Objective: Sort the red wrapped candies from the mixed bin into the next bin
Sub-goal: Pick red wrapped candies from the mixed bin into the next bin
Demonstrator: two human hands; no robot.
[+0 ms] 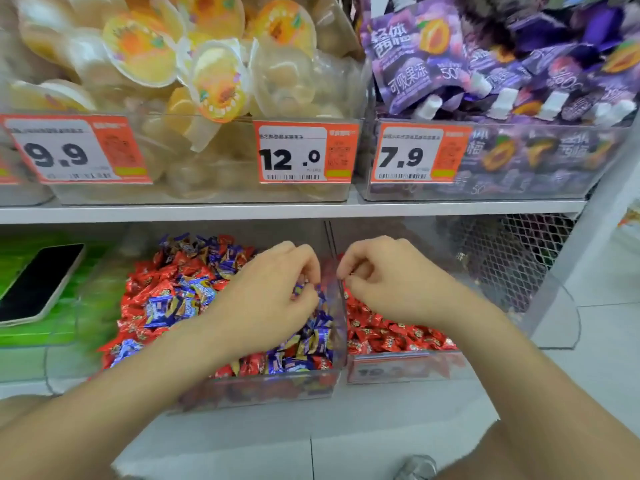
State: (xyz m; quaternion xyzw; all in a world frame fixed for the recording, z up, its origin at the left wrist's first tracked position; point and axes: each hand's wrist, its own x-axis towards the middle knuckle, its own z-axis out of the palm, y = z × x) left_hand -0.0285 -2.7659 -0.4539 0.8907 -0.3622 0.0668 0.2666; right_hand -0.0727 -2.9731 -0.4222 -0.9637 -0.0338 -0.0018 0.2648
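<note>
At the front edge of the lower shelf (pixel 242 427) stand 2 clear bins side by side. The mixed bin (pixel 263 386) holds a heap of red and blue wrapped candies (pixel 166 299); the next bin (pixel 398 370), just right of it, holds only red wrapped candies (pixel 391 336) in a shallow layer. The left hand (pixel 273 299) lies over the right part of the mixed bin, fingers curled together and pinching at wrappers; which candy it has is too blurred to tell. The right hand (pixel 388 282) hangs above the next bin's left wall, fingertips bunched, whether on a candy I cannot tell. Toward the shelf's left end a dark phone (pixel 38 282) lies on green packs (pixel 38 327). On the upper shelf (pixel 277 211), bins hold jelly cups (pixel 214 84) and purple pouches (pixel 502 64), with price tags 9.9, 12.0 and 7.9. Wire mesh (pixel 502 258) closes the right side; pale floor tiles (pixel 606 358) lie beyond.
</note>
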